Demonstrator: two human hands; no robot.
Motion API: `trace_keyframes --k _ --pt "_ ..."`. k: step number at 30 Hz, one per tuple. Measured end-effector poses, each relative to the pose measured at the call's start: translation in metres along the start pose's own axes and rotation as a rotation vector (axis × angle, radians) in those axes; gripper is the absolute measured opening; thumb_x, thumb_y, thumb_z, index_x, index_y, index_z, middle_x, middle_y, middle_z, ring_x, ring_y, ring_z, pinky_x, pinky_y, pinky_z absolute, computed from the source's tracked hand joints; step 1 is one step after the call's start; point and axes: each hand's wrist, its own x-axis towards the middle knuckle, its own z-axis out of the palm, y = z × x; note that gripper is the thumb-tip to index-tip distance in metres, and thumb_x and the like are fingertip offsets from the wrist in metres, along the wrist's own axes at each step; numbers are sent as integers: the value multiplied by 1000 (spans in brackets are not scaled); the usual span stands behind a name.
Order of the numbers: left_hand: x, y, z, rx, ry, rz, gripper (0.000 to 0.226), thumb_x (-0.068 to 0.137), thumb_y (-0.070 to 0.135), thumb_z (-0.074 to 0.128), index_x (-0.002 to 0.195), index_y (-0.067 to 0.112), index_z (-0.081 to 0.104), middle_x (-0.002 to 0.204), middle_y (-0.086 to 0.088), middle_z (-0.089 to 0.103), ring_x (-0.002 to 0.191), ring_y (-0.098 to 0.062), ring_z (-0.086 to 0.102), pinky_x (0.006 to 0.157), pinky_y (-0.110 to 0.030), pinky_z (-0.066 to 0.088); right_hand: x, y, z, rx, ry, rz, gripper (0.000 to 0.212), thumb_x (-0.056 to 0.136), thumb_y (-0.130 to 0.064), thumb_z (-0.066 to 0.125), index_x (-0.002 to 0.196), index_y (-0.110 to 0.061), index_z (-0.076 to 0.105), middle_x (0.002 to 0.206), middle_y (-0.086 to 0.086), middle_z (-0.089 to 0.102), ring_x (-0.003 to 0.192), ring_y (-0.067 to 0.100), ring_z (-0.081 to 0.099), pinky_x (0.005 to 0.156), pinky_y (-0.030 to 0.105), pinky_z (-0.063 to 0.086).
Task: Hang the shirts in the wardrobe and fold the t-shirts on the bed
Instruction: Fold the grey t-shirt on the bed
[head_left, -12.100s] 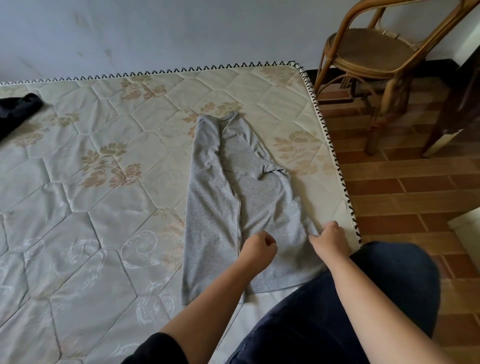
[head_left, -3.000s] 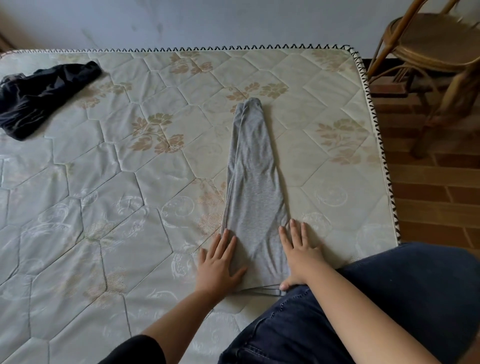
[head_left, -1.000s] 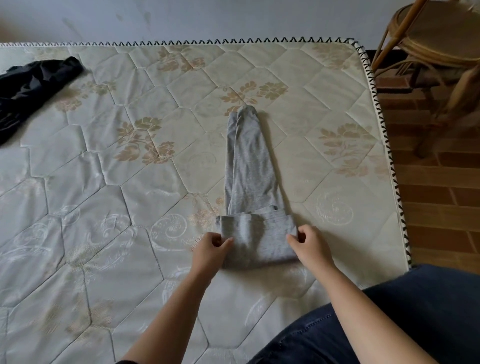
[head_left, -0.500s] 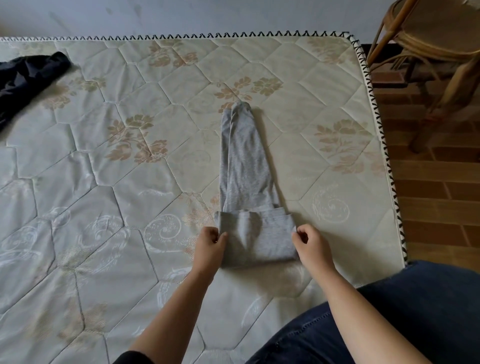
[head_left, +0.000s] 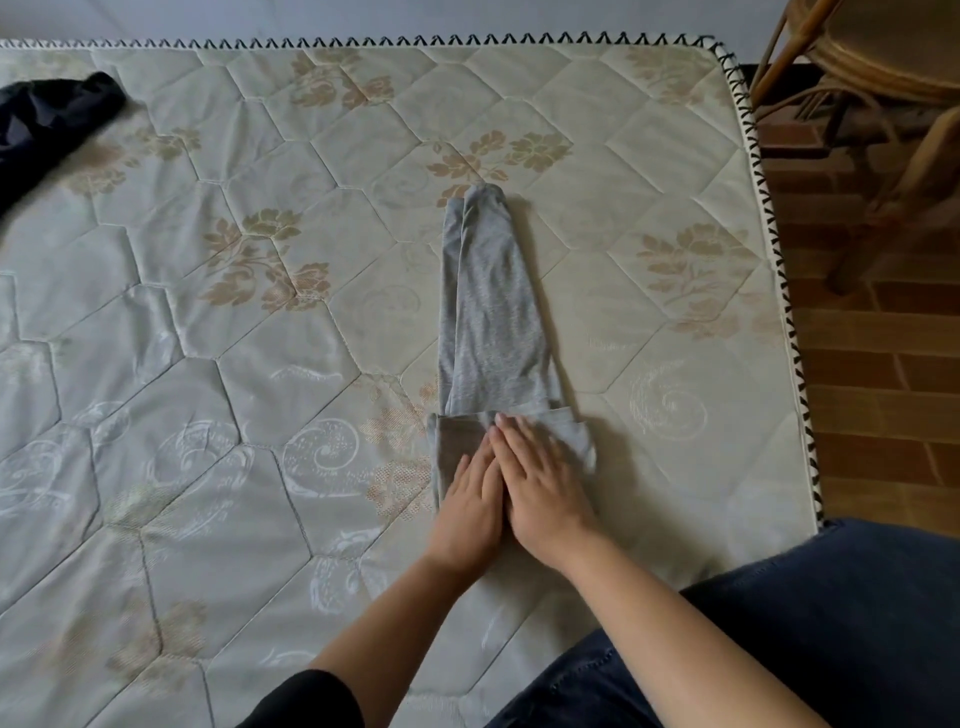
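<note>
Pressing both palms flat on the tee (head_left: 493, 322): left hand (head_left: 470, 501) and right hand (head_left: 545, 488) side by side, fingers straight, gripping nothing. Tee lies on the bed (head_left: 208, 467), toward its right edge, narrowed to a long strip, near end turned up once under my hands. Left, as I judge: more folds up the strip. Dark garment (head_left: 47, 124) at bed's far left, crumpled, not started. Chair (head_left: 883, 78) past bed's far right corner. No wardrobe in view, so hanging progress: cannot tell.
</note>
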Motion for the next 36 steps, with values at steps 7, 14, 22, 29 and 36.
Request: trace_keyframes --k 7,14,22,29,36 --pt "-3 -21 -11 153 -75 -139 58 88 37 39 141 14 35 148 -4 37 143 -11 17 105 -49 32 -4 24 7 -91 -206 175 63 87 -54 26 142 -22 30 150 -1 30 137 23 28 106 55 27" --pt "-6 -26 -18 192 -118 -341 63 88 38 34 143 6 35 148 -9 33 139 -20 27 99 -59 33 -10 59 -12 -49 -351 376 89 49 -67 -49 128 -28 -42 140 -6 -43 133 15 -35 112 51 -11" --pt "-14 -12 -17 240 -162 -486 78 95 55 1 146 -1 18 153 -18 11 143 -34 9 109 -58 18 -21 66 -35 18 -330 425 70 98 -50 18 144 -14 -22 143 0 -38 140 21 -27 113 51 -7" --pt "-21 -13 -24 385 -406 -102 78 87 68 26 145 16 28 152 -9 29 144 -24 13 109 -60 20 -30 42 -13 -149 -289 -76 84 68 -54 38 138 -8 41 147 9 39 143 22 12 99 53 36" --pt "-12 2 -27 408 -458 -180 80 91 37 45 143 18 -13 149 -6 -21 137 -28 -20 112 -59 12 -24 42 -10 -144 -121 -95 53 66 -2 52 117 -5 65 128 10 60 113 28 61 78 47 56"
